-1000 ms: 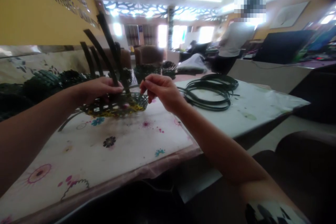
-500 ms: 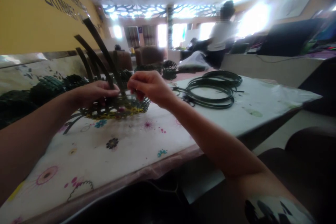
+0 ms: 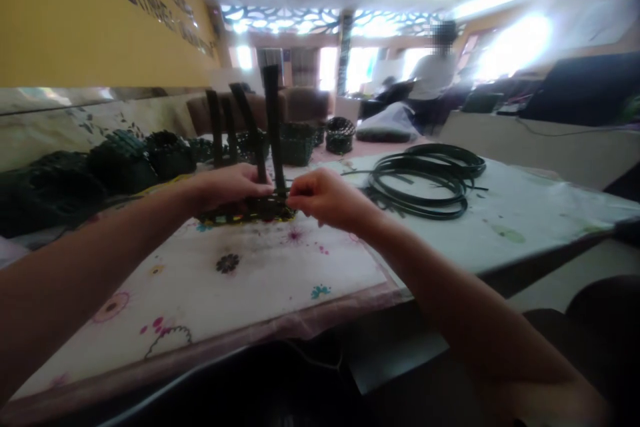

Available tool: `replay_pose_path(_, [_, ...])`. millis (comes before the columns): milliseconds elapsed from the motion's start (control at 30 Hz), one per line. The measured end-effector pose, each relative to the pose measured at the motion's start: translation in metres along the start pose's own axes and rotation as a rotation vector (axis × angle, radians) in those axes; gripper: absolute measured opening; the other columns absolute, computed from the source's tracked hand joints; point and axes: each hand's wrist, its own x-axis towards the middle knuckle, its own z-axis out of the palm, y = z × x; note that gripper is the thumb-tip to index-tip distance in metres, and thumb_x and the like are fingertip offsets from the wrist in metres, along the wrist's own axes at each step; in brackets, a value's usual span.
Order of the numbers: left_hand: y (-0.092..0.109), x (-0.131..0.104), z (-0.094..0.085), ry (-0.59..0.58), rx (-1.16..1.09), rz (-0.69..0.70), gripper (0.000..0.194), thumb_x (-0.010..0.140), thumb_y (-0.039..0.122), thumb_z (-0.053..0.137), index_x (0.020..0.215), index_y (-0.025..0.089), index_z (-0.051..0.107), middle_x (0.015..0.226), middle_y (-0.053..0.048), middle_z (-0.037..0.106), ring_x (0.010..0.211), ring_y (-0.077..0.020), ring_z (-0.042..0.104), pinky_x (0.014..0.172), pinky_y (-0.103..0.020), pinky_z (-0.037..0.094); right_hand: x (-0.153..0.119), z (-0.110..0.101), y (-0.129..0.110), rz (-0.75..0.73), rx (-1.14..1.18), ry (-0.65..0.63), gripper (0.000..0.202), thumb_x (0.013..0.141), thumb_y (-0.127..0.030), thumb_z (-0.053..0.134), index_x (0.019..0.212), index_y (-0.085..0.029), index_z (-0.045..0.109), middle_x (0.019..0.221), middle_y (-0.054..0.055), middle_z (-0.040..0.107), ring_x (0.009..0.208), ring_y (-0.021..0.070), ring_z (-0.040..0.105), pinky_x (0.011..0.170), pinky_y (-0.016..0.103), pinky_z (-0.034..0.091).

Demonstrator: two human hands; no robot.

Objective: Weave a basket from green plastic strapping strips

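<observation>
A low, half-woven basket of dark green strips with yellow bits along its lower edge sits on the flowered tablecloth. Several dark flat strips stand up from its rim. My left hand is closed on the far left part of the rim, its thumb and fingers at the foot of one upright strip. On the right side my right hand is pinched at a thin weaving strip beside the rightmost upright. My hands hide much of the basket.
Coils of dark green strip lie to the right. Finished-looking dark baskets stand behind, and more dark woven pieces line the left wall. Beyond are a clear plastic bag and a person in white.
The uprights now stand straighter instead of leaning left. My right hand has lowered to the rim by the rightmost upright. The whole view has shifted left, so things appear further right.
</observation>
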Motion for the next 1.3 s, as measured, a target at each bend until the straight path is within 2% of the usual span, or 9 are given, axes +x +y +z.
replay_pose_path(100, [0.003, -0.001, 0.011, 0.012, 0.004, 0.0, 0.029, 0.073, 0.044, 0.072, 0.087, 0.019, 0.068, 0.077, -0.004, 0.066, 0.063, -0.0136, 0.056, 0.051, -0.022, 0.043, -0.01, 0.007, 0.002, 0.061, -0.176, 0.023, 0.022, 0.076, -0.014, 0.063, 0.055, -0.016, 0.057, 0.051, -0.004, 0.045, 0.053, 0.0073, 0.035, 0.054, 0.028, 0.024])
replay_pose_path(200, [0.004, -0.002, 0.018, 0.031, 0.014, -0.005, 0.029, 0.074, 0.043, 0.07, 0.087, 0.018, 0.068, 0.079, -0.005, 0.067, 0.066, -0.0144, 0.058, 0.053, -0.022, 0.044, -0.017, 0.012, 0.006, 0.076, -0.258, 0.049, 0.026, 0.077, -0.015, 0.061, 0.053, -0.017, 0.052, 0.051, -0.004, 0.042, 0.052, 0.008, 0.031, 0.055, 0.03, 0.021])
replay_pose_path(367, [0.001, 0.0, 0.021, 0.026, 0.008, 0.013, 0.028, 0.075, 0.043, 0.069, 0.09, 0.019, 0.067, 0.08, -0.004, 0.067, 0.067, -0.0154, 0.06, 0.053, -0.023, 0.044, -0.023, 0.022, 0.012, 0.052, -0.376, 0.129, 0.023, 0.081, -0.017, 0.054, 0.058, -0.018, 0.053, 0.055, -0.002, 0.047, 0.053, 0.0091, 0.032, 0.056, 0.03, 0.02])
replay_pose_path(467, [-0.001, 0.001, 0.021, 0.046, 0.016, 0.009, 0.027, 0.075, 0.042, 0.069, 0.089, 0.019, 0.066, 0.079, -0.004, 0.066, 0.067, -0.0156, 0.06, 0.053, -0.024, 0.044, -0.027, 0.031, 0.018, -0.048, -0.489, 0.213, 0.021, 0.085, -0.018, 0.05, 0.065, -0.018, 0.054, 0.061, 0.0, 0.052, 0.055, 0.0099, 0.033, 0.056, 0.03, 0.02])
replay_pose_path(633, [0.002, -0.001, 0.022, 0.087, 0.036, 0.015, 0.025, 0.075, 0.041, 0.069, 0.087, 0.018, 0.066, 0.08, -0.004, 0.066, 0.071, -0.0166, 0.06, 0.054, -0.023, 0.044, -0.034, 0.045, 0.03, -0.272, -0.792, 0.298, 0.024, 0.09, -0.008, 0.043, 0.072, -0.018, 0.057, 0.067, 0.001, 0.055, 0.056, 0.0121, 0.034, 0.057, 0.033, 0.019])
replay_pose_path(833, [0.002, 0.002, 0.022, 0.069, 0.031, 0.015, 0.024, 0.074, 0.041, 0.069, 0.085, 0.019, 0.067, 0.078, -0.005, 0.067, 0.071, -0.0174, 0.06, 0.054, -0.023, 0.044, -0.041, 0.047, 0.036, -0.562, -0.978, 0.342, 0.028, 0.092, -0.004, 0.042, 0.073, -0.019, 0.055, 0.067, 0.002, 0.054, 0.063, 0.0154, 0.039, 0.059, 0.033, 0.023])
replay_pose_path(1067, [-0.004, 0.009, 0.025, 0.034, 0.026, 0.023, 0.023, 0.074, 0.04, 0.068, 0.085, 0.019, 0.069, 0.08, -0.006, 0.068, 0.069, -0.0178, 0.06, 0.055, -0.025, 0.045, -0.043, 0.043, 0.035, -0.652, -1.069, 0.334, 0.024, 0.091, -0.006, 0.048, 0.073, -0.019, 0.054, 0.065, 0.001, 0.054, 0.063, 0.0162, 0.04, 0.058, 0.034, 0.022])
replay_pose_path(1300, [-0.004, 0.009, 0.028, 0.041, 0.03, 0.001, 0.029, 0.072, 0.041, 0.071, 0.09, 0.019, 0.07, 0.081, -0.006, 0.069, 0.069, -0.0172, 0.059, 0.054, -0.024, 0.044, -0.045, 0.038, 0.04, -0.746, -1.105, 0.306, 0.02, 0.094, -0.008, 0.048, 0.081, -0.018, 0.06, 0.066, 0.0, 0.054, 0.064, 0.0159, 0.04, 0.058, 0.034, 0.024])
